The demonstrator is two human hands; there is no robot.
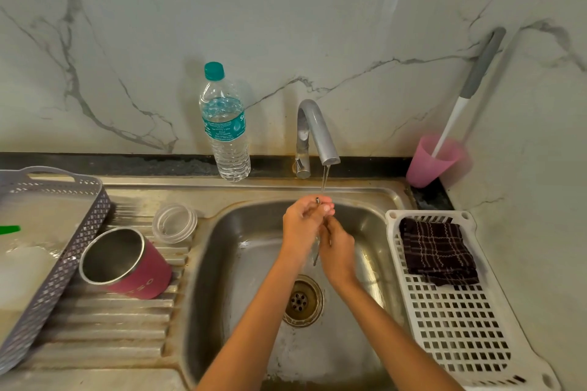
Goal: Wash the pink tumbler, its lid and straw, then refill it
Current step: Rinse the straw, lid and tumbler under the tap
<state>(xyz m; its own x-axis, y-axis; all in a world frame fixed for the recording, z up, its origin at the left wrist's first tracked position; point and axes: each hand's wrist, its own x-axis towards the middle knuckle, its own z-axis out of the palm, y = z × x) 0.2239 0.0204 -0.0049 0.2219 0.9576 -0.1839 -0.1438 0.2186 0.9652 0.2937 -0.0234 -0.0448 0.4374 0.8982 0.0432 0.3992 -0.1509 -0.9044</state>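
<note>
Head view: left hand (303, 220) and right hand (339, 249) over sink (241, 232), under running tap (314, 133). Left fingers curled round upper straw (315, 252); tip pokes out above them into stream. Right fingers pinch straw lower down. Tumbler (127, 267) tilted on its side on drainboard left of basin. Lid (174, 222) just behind tumbler. Capped water bottle (226, 127) upright by wall.

tumbler (139, 276) lettering unclear, bottle label (225, 125) illegible

Tumbler (127, 263) on drainboard (120, 327) left of sink (238, 247), bottle (226, 124) behind
</note>
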